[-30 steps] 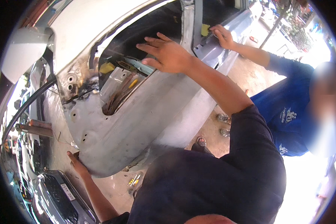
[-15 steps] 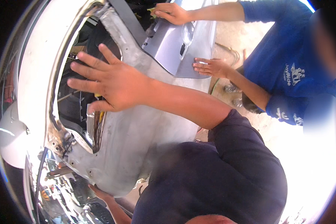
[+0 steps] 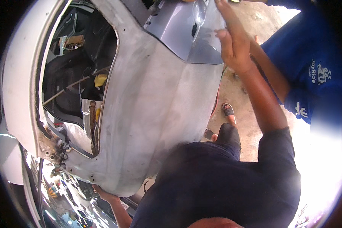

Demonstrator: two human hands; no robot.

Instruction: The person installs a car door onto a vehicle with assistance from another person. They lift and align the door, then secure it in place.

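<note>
A grey, bare-looking car door panel [image 3: 148,98] with a window opening fills the middle. My left hand [image 3: 105,194] grips its edge at the lower left, with most of the fingers hidden there. At the upper right, my right hand [image 3: 237,47] is open, its thumb apart from the stretched fingers. It lies at the outer edge of a silvery-purple door panel [image 3: 178,34] with a handle recess, which adjoins the grey one. Whether its fingers press on that edge I cannot tell.
A co-worker in a blue shirt [image 3: 311,57] stands at the right, one forearm [image 3: 273,76] behind my right arm. Through the window opening show a dark seat, a thin rod and a yellow piece [image 3: 100,80]. A sandalled foot [image 3: 228,110] stands on the floor.
My right hand has swung from over the window opening to the purple panel's edge at the right. My left hand stays at the grey door's edge. The co-worker's hands are now mostly out of sight.
</note>
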